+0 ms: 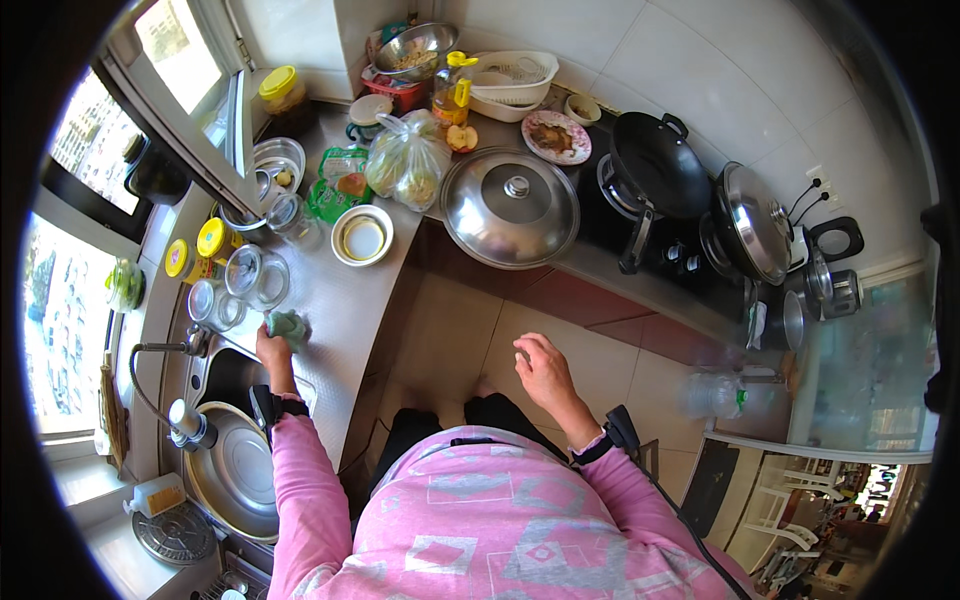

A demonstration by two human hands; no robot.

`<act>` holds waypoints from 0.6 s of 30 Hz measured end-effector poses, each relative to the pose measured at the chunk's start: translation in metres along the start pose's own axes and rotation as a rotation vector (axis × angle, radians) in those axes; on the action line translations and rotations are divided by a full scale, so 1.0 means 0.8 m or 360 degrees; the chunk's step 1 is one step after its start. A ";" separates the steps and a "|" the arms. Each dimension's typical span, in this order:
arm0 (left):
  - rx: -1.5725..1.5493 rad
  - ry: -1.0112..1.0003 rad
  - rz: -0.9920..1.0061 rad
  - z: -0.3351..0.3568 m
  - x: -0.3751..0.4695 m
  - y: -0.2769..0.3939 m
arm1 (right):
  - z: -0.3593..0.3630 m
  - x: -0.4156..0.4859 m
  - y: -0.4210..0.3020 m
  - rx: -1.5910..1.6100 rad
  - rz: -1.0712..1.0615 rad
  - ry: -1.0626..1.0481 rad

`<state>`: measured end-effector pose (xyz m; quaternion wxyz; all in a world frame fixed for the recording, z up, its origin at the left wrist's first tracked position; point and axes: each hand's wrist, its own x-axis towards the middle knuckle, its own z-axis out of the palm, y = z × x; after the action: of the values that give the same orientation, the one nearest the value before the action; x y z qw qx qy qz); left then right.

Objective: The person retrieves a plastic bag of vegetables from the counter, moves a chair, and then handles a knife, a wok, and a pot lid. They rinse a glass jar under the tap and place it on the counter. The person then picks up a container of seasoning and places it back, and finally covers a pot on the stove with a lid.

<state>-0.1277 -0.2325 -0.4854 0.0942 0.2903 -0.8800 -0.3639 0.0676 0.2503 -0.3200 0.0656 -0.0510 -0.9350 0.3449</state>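
Observation:
My left hand [274,349] is closed on a green cloth [287,328], which rests on the steel countertop [330,300] beside the sink. Just beyond it stand glass jars [241,271], several of them close together. A steel bowl [362,235] sits near the counter's edge. My right hand [541,369] hangs over the floor in front of my body, fingers loosely bent and apart, touching nothing. Wristbands with black devices are on both wrists.
The sink [232,375] holds a large metal basin [238,472] under a flexible faucet [142,349]. Bagged vegetables [409,161], an oil bottle [452,90] and a large domed lid [510,214] stand farther back. A black wok [656,169] is on the stove. An open window [180,112] juts over the counter.

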 end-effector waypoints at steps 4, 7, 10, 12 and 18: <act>-0.0022 -0.0041 -0.0233 0.001 -0.002 0.008 | -0.031 -0.016 0.046 -0.0033 0.0065 -0.0020; 0.0440 0.0300 0.0061 -0.007 -0.032 0.019 | -0.052 -0.029 0.078 -0.0047 0.0128 -0.0021; 0.0689 0.0048 0.0159 -0.009 -0.081 0.033 | -0.069 -0.048 0.103 -0.0027 0.0213 -0.0048; 0.0557 -0.0029 0.0175 -0.002 -0.106 0.041 | -0.078 -0.062 0.119 -0.0019 0.0273 -0.0058; 0.0347 -0.0244 0.0204 0.061 -0.145 0.049 | -0.090 -0.101 0.151 -0.0021 0.0410 -0.0089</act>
<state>-0.0689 -0.1146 -0.4880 0.0176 0.2134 -0.9357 -0.2805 0.1648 0.3763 -0.3516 -0.0057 -0.1614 -0.9243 0.3457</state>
